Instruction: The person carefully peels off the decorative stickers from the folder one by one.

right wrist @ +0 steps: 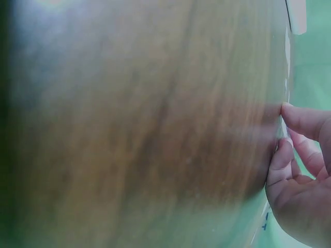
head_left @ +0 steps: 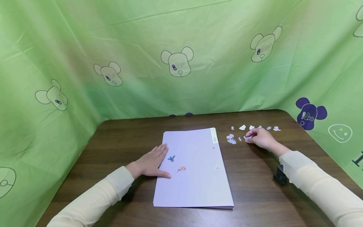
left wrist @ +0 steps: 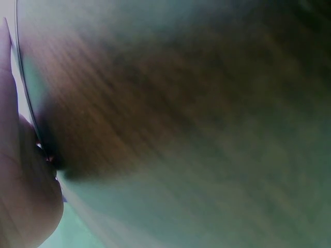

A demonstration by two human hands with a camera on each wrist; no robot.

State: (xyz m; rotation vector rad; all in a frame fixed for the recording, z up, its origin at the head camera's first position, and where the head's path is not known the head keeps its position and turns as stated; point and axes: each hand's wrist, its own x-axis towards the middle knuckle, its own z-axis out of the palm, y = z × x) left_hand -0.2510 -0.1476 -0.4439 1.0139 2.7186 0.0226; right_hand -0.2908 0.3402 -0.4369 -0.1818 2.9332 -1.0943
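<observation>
My left hand (head_left: 153, 160) lies flat with spread fingers across the left edge of a white stack of paper (head_left: 195, 189), which has punched holes and a label. Two small stickers are on the top sheet: a blue one (head_left: 171, 158) beside the left fingers and an orange-pink one (head_left: 181, 169) to its lower right. To the right of the stack, my right hand (head_left: 262, 138) pinches a small pale sticker (head_left: 246, 137) at the tabletop, mostly covered by the fingertips. In the right wrist view, the right hand (right wrist: 305, 160) has its thumb and fingers down at the table surface.
Several small pale cutouts (head_left: 242, 127) lie in a row beyond the right hand. More form a cluster (head_left: 231, 138) by the stack's upper right corner. The brown wooden table (head_left: 127, 135) is backed by a green printed curtain (head_left: 141, 94).
</observation>
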